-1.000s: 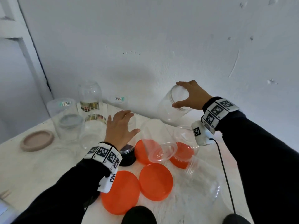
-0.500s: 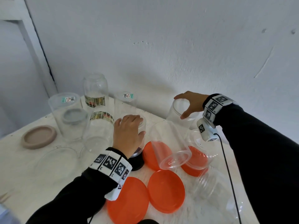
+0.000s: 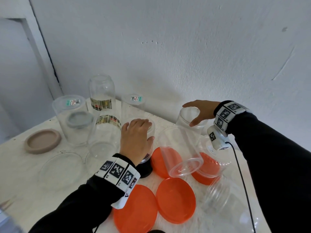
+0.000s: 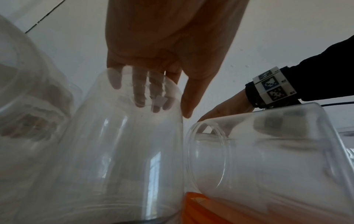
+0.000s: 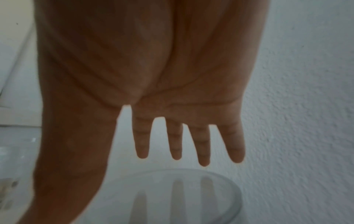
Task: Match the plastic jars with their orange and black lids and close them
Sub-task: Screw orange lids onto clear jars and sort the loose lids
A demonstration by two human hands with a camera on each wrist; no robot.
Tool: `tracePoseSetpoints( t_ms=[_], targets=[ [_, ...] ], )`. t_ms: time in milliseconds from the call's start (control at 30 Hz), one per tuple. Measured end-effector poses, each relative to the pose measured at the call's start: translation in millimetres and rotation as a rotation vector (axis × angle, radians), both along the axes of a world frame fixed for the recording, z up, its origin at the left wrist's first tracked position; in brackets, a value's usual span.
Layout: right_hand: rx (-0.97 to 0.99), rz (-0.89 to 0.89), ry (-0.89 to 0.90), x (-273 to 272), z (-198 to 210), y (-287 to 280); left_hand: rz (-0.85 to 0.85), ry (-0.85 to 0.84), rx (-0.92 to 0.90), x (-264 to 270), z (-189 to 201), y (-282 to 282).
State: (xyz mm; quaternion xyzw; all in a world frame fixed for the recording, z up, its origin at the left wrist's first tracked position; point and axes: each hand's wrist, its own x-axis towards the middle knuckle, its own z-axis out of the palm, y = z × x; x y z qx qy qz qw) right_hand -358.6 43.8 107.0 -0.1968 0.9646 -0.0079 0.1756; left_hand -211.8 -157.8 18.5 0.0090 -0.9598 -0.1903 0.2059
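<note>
My left hand [image 3: 138, 133] grips an upturned clear jar [image 4: 122, 144] from above. Its fingers drape over the jar's base and the thumb [image 4: 191, 98] lies on the side. That jar stands mouth down on a black lid [image 3: 145, 170]. My right hand [image 3: 193, 113] hovers just over another upturned clear jar [image 3: 186, 125] by the wall, with its fingers [image 5: 176, 144] straight and spread. Several orange lids [image 3: 175, 200] lie in front. A clear jar [image 3: 183, 148] lies tilted across two of them.
Labelled clear jars [image 3: 72, 118] and a tall jar [image 3: 102, 93] stand at the back left. A tan lid [image 3: 42, 141] and a clear lid [image 3: 62, 167] lie nearby. Another jar [image 3: 218, 194] lies on its side at the right. A black cable [image 3: 242, 174] hangs from my right wrist.
My right hand brought its tilted jar down to stand by the wall and spread its fingers off it. My left hand dropped onto the jar on the black lid.
</note>
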Motion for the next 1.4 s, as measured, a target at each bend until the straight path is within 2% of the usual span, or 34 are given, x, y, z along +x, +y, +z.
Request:
tracePoseSetpoints(
  t_ms=[200,300,433,567,700,800,1000,1233,1333,1400],
  targets=[
    [-0.251,-0.007,0.179,41.6,28.6,12.5,0.005,-0.034,0.008,1.4,6.8,1.3],
    [-0.369,-0.001,0.273,76.2,38.9,17.9,-0.024,0.012,0.04,3.6,10.2,1.9],
    [-0.461,-0.011,0.353,136.2,43.3,29.7,-0.176,0.176,0.105,15.2,18.2,8.2],
    [-0.461,-0.056,0.303,193.7,25.5,41.6,-0.36,0.177,0.185,40.8,26.0,12.9],
    [-0.329,-0.072,0.219,235.6,-12.3,53.4,-0.543,-0.021,0.211,73.9,30.3,15.5],
    [-0.213,-0.083,0.196,252.8,-38.5,62.6,-0.614,-0.154,0.149,90.3,24.6,12.6],
    [-0.096,-0.177,0.21,278.2,-69.6,73.2,-0.664,-0.488,-0.144,105.8,4.4,3.1],
    [-0.142,-0.31,0.329,293.8,-77.9,73.5,-0.63,-0.691,-0.446,112.7,-19.9,-7.4],
    [-0.258,-0.337,0.326,303.4,-78.8,77.8,-0.612,-0.743,-0.528,112.4,-27.1,-10.2],
    [-0.352,-0.373,0.302,309.8,-78.7,79.5,-0.607,-0.765,-0.52,112.8,-31.1,-10.3]
  ],
)
